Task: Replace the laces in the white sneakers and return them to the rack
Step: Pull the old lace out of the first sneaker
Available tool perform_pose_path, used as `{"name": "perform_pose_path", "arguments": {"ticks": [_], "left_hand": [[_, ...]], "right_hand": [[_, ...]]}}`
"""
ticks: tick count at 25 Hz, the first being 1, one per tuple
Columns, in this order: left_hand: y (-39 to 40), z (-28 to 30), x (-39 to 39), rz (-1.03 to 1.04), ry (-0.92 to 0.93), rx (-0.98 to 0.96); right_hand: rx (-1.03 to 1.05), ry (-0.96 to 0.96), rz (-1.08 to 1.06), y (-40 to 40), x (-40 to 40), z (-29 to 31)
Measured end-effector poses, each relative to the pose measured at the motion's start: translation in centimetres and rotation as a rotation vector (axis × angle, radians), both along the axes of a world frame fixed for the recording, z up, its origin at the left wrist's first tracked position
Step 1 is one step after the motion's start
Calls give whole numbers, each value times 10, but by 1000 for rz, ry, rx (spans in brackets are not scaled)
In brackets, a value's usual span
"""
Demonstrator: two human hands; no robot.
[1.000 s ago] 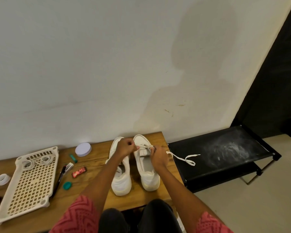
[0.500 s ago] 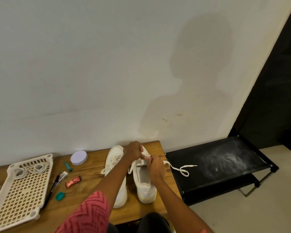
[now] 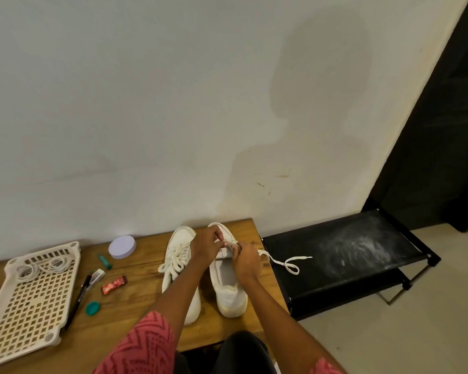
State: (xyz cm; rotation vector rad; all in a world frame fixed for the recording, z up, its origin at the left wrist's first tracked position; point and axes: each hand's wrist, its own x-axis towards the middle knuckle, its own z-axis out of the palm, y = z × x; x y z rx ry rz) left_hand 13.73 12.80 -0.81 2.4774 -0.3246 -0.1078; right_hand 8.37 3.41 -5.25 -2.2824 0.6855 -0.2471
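Note:
Two white sneakers stand side by side on the wooden table (image 3: pixel 135 314), toes toward the wall. The left sneaker (image 3: pixel 179 268) is laced. My left hand (image 3: pixel 206 248) and my right hand (image 3: pixel 245 259) meet over the eyelet area of the right sneaker (image 3: pixel 229 290), each pinching the white lace (image 3: pixel 287 263). The lace's free end trails right onto the black shoe rack (image 3: pixel 343 255). The eyelets themselves are hidden under my fingers.
A cream perforated tray (image 3: pixel 33 298) with coiled laces (image 3: pixel 42 267) lies at the left. Near it are a lilac lid (image 3: pixel 122 247), a black pen (image 3: pixel 77 302), a red wrapper (image 3: pixel 114 285), a green cap (image 3: pixel 93 308) and a green stick (image 3: pixel 104 261).
The view tilted slightly. Both hands stayed at the right sneaker's eyelets, and the lace's free end shifted a little on the rack.

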Motion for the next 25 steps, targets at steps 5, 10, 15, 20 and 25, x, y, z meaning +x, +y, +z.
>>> {"name": "perform_pose_path", "arguments": {"ticks": [5, 10, 15, 20, 25], "left_hand": [[-7, 0, 1, 26, -22, 78], [-17, -9, 4, 47, -28, 157], [-28, -9, 4, 23, -107, 346], [-14, 12, 6, -156, 120, 428], [15, 54, 9, -459, 575, 547]], "right_hand": [[-13, 6, 4, 0, -1, 2], [-2, 4, 10, 0, 2, -2], [-7, -3, 9, -1, 3, -5], [2, -4, -13, 0, 2, -2], [15, -31, -39, 2, -1, 0]]}}
